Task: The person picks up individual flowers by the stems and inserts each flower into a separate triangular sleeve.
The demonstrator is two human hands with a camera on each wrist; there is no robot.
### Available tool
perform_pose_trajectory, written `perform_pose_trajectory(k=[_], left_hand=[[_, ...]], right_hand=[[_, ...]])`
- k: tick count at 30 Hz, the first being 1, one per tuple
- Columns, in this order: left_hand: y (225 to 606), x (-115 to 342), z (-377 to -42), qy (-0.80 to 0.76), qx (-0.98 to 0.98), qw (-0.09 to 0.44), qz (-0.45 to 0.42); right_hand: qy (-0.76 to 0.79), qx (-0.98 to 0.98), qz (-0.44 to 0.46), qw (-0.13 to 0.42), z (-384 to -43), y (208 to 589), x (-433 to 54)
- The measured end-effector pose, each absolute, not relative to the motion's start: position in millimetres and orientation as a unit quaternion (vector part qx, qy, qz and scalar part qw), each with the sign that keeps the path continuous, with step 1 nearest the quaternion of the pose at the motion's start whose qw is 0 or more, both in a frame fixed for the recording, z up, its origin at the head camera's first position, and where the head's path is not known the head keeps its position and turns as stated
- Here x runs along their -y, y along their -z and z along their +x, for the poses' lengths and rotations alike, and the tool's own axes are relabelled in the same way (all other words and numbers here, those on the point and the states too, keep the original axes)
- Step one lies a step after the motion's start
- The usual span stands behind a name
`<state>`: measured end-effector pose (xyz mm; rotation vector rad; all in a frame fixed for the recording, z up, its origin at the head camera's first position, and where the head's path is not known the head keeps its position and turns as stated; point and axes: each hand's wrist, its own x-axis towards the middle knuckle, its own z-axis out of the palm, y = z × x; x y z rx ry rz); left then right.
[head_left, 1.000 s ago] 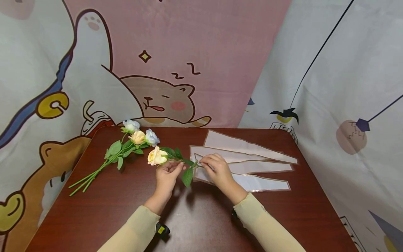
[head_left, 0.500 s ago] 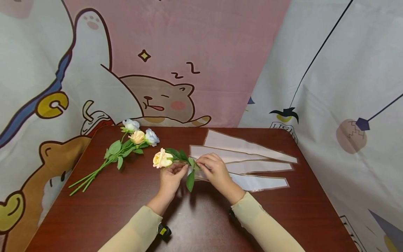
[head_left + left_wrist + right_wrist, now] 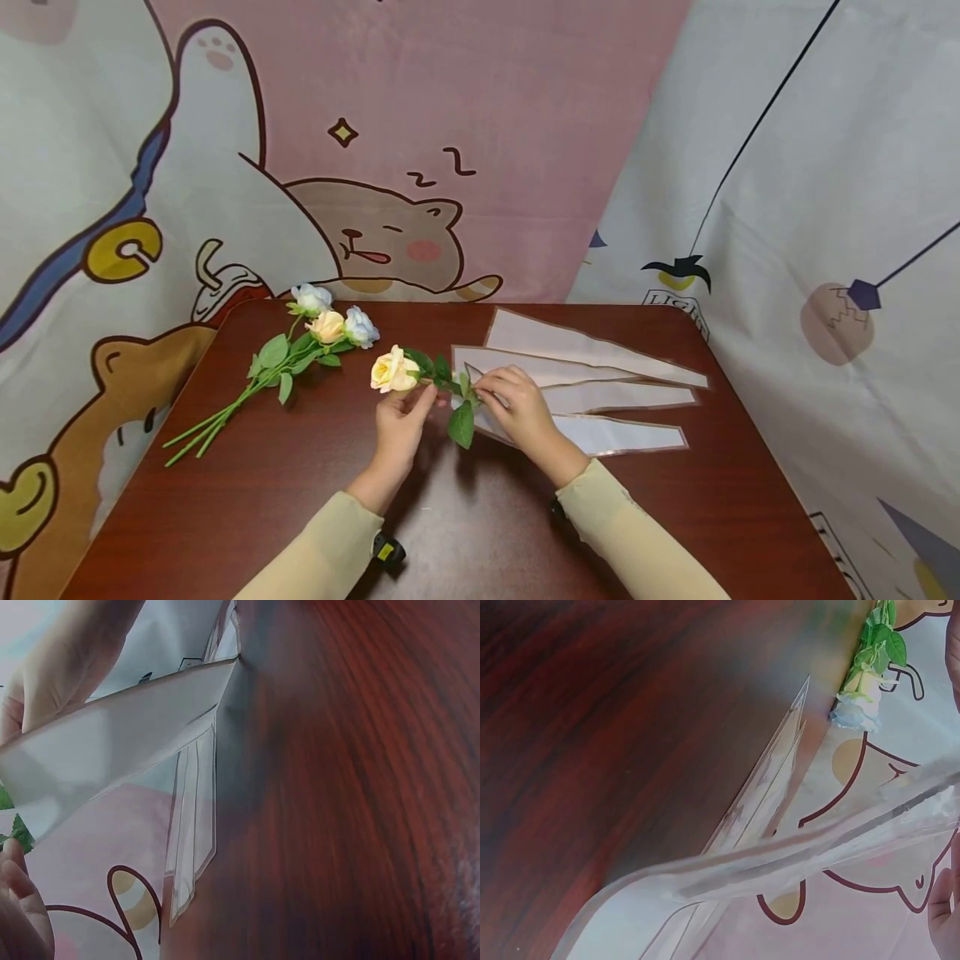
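In the head view, a cream artificial rose (image 3: 394,369) lies over my left hand (image 3: 400,421), which pinches its stem just below the bloom. Its green leaves (image 3: 461,423) reach toward my right hand (image 3: 517,404). The thumb and fingers of that hand pinch the wide end of a clear tapered flower sleeve (image 3: 491,421). In the left wrist view the raised sleeve (image 3: 127,727) slants between the hands, with leaves (image 3: 21,834) at its wide end. The right wrist view shows the sleeve (image 3: 817,855) close up, a dark line along it. The lower stem is hidden in the head view.
Several more tapered sleeves (image 3: 592,350) lie fanned on the brown table (image 3: 247,517) beyond and beside the right hand. At the back left lies a bunch of blue and peach artificial roses (image 3: 327,327). A cartoon cloth (image 3: 525,125) hangs behind the table.
The cream rose and its leaves have shifted a little to the right. Both hands have made small back-and-forth moves and keep their grips. The loose bunch has not moved.
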<state>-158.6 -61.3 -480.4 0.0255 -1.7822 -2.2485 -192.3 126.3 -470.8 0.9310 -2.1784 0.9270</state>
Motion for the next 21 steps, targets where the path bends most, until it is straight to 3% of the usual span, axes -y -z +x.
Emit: perform_pose_trajectory(k=[7,21], left_hand=[[479.6,64.1,-160.9,0.786,0.591,0.177,0.032],[476.5,59.0,-160.2,0.783,0.6,0.151,0.055]], right_hand=[[-0.352,0.817,0.35,0.295,-190.8,470.5,-126.1],[-0.351,0.814,0.353,0.298,-190.6,466.2,-119.4]])
